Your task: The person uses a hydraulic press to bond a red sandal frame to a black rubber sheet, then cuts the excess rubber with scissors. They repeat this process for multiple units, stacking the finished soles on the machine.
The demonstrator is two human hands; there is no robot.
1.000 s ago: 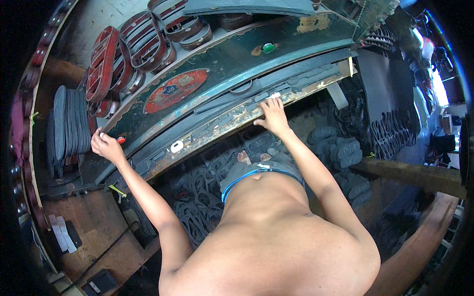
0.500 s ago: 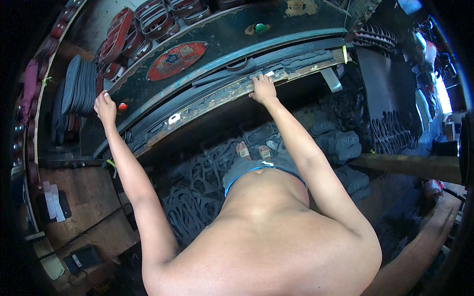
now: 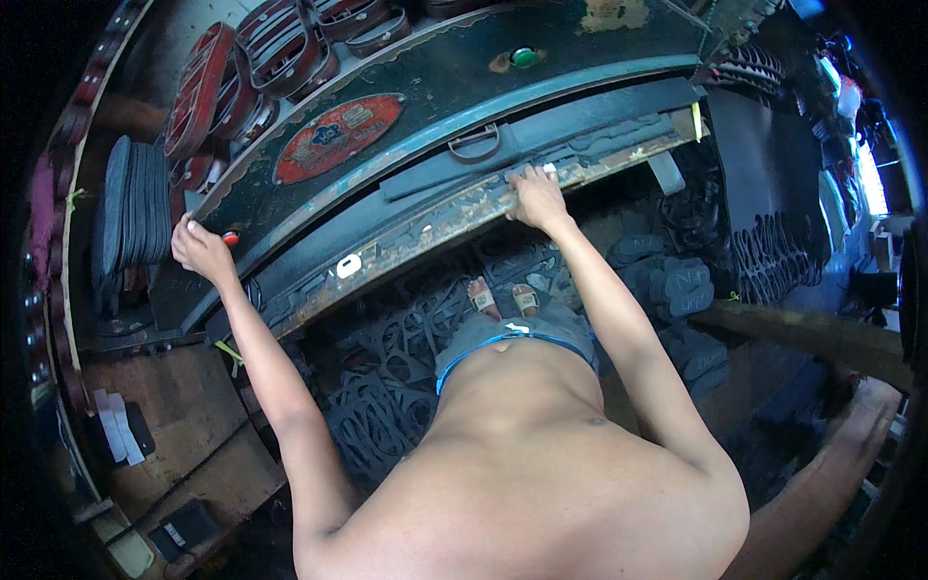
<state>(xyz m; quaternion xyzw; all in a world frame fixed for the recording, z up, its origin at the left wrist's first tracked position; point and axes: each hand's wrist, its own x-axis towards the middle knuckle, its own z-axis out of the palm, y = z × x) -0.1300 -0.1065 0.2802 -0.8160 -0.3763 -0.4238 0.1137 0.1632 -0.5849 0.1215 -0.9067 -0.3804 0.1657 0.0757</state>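
My left hand [image 3: 201,251] is closed around the left end of a dark green press beam [image 3: 445,58], beside a red button [image 3: 230,237]. Its fingertips are partly hidden. My right hand [image 3: 537,198] grips the front edge of a worn, scarred work board [image 3: 435,224] with bent fingers, close to a small white piece [image 3: 549,168]. Dark rubber-like sheets [image 3: 599,121] lie on the board under the beam. A curved metal cutting die [image 3: 474,145] stands on them, left of my right hand. A white oval item [image 3: 348,265] lies near the board's front.
Reddish-brown cutting dies [image 3: 290,48] stand atop the machine, with a stack of dark sole-shaped pieces [image 3: 135,203] at left. Cut-out sheet scraps [image 3: 387,387] cover the floor around my feet. Stacked dark soles [image 3: 672,285] are at right. Another person's arm [image 3: 822,474] shows at lower right.
The view has shifted, and more of the die and sheets shows below the beam. Both hands stay at about the same places, the right one still at the board's edge.
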